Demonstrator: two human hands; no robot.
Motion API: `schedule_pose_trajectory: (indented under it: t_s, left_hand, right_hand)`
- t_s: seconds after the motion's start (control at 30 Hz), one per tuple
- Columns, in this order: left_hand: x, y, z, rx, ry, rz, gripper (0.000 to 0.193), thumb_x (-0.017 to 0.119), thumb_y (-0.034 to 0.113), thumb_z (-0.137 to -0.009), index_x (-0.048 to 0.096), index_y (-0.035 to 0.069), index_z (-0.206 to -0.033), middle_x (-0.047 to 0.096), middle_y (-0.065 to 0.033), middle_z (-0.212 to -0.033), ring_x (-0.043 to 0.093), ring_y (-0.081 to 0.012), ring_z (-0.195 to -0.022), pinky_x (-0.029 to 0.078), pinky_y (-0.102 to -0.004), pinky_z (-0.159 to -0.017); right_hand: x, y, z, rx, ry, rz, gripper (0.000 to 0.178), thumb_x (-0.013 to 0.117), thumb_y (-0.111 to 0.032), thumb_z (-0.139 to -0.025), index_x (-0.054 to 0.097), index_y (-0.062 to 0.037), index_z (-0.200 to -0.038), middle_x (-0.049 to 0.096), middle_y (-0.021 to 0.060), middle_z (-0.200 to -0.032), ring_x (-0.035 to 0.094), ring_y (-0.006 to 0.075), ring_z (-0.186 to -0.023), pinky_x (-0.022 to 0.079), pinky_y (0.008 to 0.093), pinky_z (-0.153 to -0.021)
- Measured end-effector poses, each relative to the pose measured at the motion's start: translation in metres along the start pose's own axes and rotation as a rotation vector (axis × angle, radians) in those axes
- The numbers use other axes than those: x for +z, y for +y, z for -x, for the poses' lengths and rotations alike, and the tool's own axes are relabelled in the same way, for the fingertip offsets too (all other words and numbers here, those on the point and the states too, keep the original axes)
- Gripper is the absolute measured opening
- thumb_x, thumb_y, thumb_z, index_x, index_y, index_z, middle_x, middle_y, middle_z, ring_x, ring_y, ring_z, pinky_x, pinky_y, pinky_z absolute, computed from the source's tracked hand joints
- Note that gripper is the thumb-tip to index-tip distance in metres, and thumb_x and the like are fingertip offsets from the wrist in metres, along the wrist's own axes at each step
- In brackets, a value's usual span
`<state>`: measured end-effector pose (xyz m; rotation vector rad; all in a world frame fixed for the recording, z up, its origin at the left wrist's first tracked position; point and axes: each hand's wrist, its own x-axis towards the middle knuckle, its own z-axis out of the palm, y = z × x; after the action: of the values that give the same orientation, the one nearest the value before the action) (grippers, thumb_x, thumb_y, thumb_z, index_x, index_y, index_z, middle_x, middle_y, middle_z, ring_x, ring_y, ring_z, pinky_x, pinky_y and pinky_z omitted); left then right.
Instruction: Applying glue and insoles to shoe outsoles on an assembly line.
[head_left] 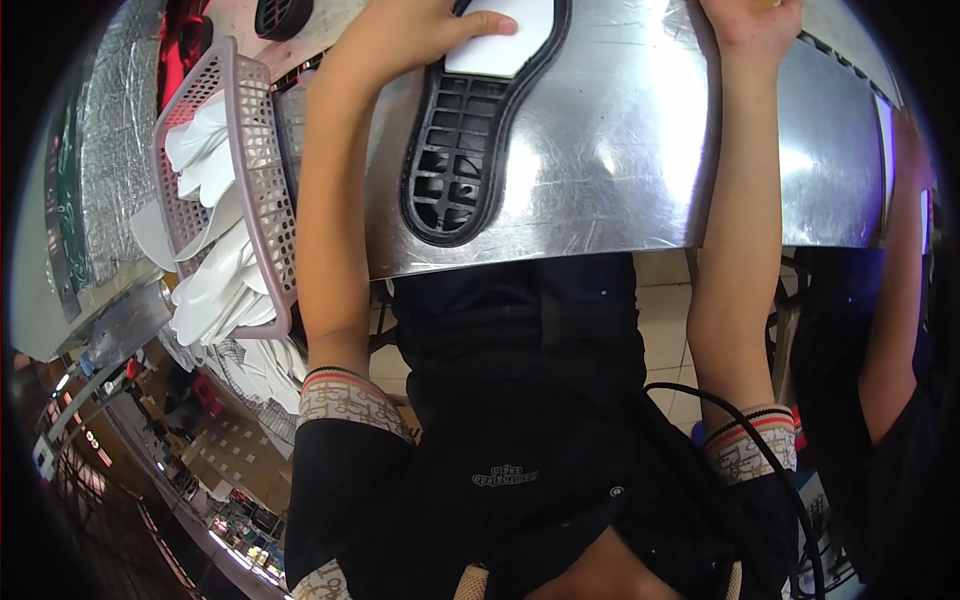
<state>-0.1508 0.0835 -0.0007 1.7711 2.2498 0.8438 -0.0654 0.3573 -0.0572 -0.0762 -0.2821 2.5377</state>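
A black rubber shoe sole (462,150) lies on the shiny metal tabletop, its open grid of ribs facing up at the near end. Over its far part sits a flat white insert (510,45). My left hand (420,35) grips the sole's left side, its thumb laid across the insert; the other fingers are mostly hidden or cut off by the upper edge. To the right, also cut off at the top, my right hand (755,22) has curled fingers around something small and yellowish that I cannot make out. It is apart from the sole.
Left of my left forearm, a pinkish plastic basket (255,190) holds many white shoe-shaped pieces (225,280), some spilling over. Another black sole (282,16) lies beyond it. The metal tabletop (590,180) ends just before my body. At the far right is another person's arm (895,300).
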Motion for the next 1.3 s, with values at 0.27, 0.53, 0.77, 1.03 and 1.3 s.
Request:
schedule_pose_trajectory:
  t_s: [0.27,0.53,0.77,1.03,1.3]
  left_hand:
    - [0.003,0.004,0.012,-0.253,-0.284,0.274,0.071,0.070,0.019,-0.082,0.037,0.007,-0.144,0.025,-0.0201,-0.152,0.026,-0.0311,-0.141,0.021,-0.0348,-0.113]
    - [-0.008,0.013,0.011,-0.158,-0.209,-0.001,0.059,0.065,0.016,-0.081,0.047,0.004,-0.136,0.042,-0.0222,-0.142,0.040,-0.0357,-0.132,0.033,-0.0381,-0.108]
    - [-0.004,0.006,0.032,-0.156,-0.051,-0.313,0.055,0.072,0.032,-0.077,0.058,0.015,-0.127,0.055,-0.0147,-0.131,0.052,-0.0375,-0.118,0.042,-0.0408,-0.099]
    - [0.016,0.099,0.086,-0.436,-0.029,-0.125,0.062,0.074,0.040,-0.073,0.058,0.010,-0.125,0.055,-0.0104,-0.132,0.046,-0.0384,-0.122,0.037,-0.0481,-0.099]
    - [0.052,0.088,0.060,-0.374,0.202,0.095,0.056,0.074,0.023,-0.064,0.065,0.010,-0.118,0.056,-0.0040,-0.132,0.042,-0.0422,-0.121,0.036,-0.0484,-0.103]
  right_hand:
    - [0.004,0.004,0.005,-0.013,0.039,0.021,0.051,0.036,-0.047,-0.092,0.052,-0.0005,-0.107,0.056,0.0129,-0.090,0.047,0.0206,-0.070,0.039,0.0346,-0.068]
    - [0.013,0.004,0.003,-0.030,0.073,0.034,0.052,0.036,-0.048,-0.093,0.053,-0.0008,-0.107,0.057,0.0131,-0.089,0.049,0.0215,-0.071,0.041,0.0351,-0.067]
    - [0.013,0.013,0.002,-0.015,0.128,-0.025,0.050,0.037,-0.049,-0.093,0.057,-0.0040,-0.105,0.058,0.0091,-0.085,0.048,0.0199,-0.066,0.040,0.0352,-0.063]
    - [-0.013,-0.008,0.000,0.091,-0.058,-0.079,0.044,0.045,-0.044,-0.089,0.054,-0.0044,-0.107,0.056,0.0101,-0.092,0.046,0.0207,-0.075,0.038,0.0370,-0.073]
    - [0.003,-0.015,0.010,0.036,0.030,-0.263,0.045,0.043,-0.045,-0.091,0.054,-0.0031,-0.107,0.056,0.0112,-0.095,0.045,0.0198,-0.073,0.038,0.0347,-0.071]
